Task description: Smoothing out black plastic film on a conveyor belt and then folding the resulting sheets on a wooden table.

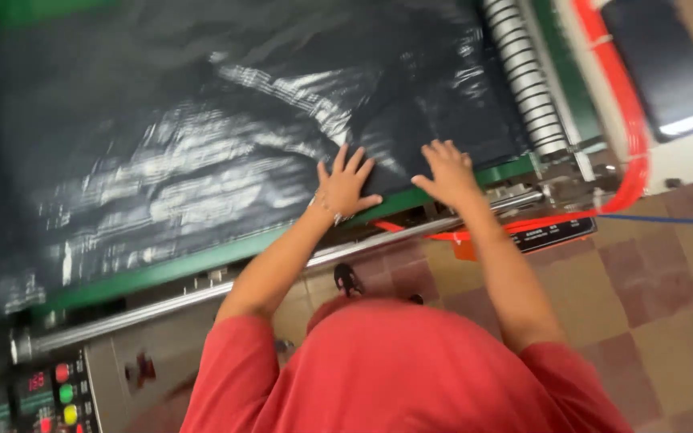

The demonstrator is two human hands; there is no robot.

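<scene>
While both palms press flat, fingers spread and gripping nothing, smoothing goes best with even, outward strokes, I judge. At far left sits a control panel (50,393) with round coloured buttons. The left hand (343,187) and right hand (447,174) rest on glossy, crinkled black plastic film (202,144) near the green-edged surface (162,273); ribbed metal rollers (527,76) and a red hose (631,120) follow.

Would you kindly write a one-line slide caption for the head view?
Both hands, left hand and right hand, press flat on black plastic sheeting at a green-edged machine bed.
</scene>
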